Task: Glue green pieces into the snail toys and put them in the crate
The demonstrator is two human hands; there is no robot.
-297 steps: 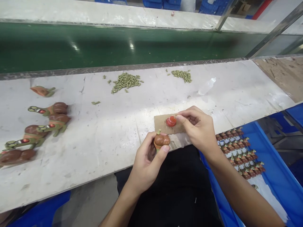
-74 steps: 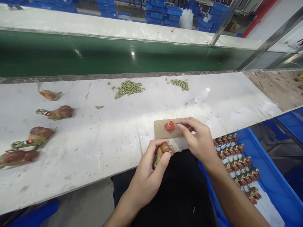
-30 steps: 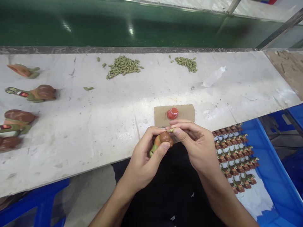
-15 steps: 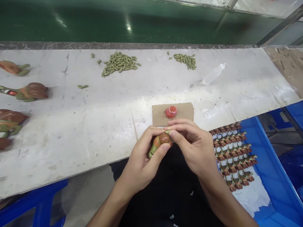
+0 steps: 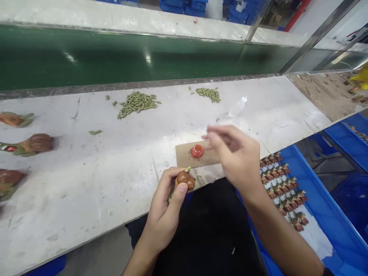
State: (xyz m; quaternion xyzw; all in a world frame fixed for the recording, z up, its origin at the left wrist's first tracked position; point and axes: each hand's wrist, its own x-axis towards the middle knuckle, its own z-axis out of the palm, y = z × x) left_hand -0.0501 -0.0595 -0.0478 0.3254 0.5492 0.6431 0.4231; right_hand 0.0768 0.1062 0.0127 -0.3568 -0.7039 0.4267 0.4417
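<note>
My left hand (image 5: 165,207) is closed around a small brown, orange and green painted figurine (image 5: 185,180), held over the front edge of the table. A short green peg (image 5: 187,169) sticks up from its glossy brown rounded end. Above the right part of a cardboard piece (image 5: 183,156) hovers my right hand (image 5: 237,157), apart from the figurine. Its fingers point left and are smeared by motion, so whether they hold anything cannot be made out. On the cardboard stands a small red cap-like dish (image 5: 197,151), close to both hands.
Two piles of small green pegs, a larger pile (image 5: 138,104) and a smaller pile (image 5: 209,94), lie toward the back. A translucent squeeze bottle (image 5: 238,107) lies right of them. Larger figurines (image 5: 40,143) line the left. A blue crate (image 5: 319,207) at right holds rows of figurines.
My right hand has left the figurine and moved up over the cardboard. My left hand still grips the figurine, whose green peg now shows. The camera view has tilted up and shifted right.
</note>
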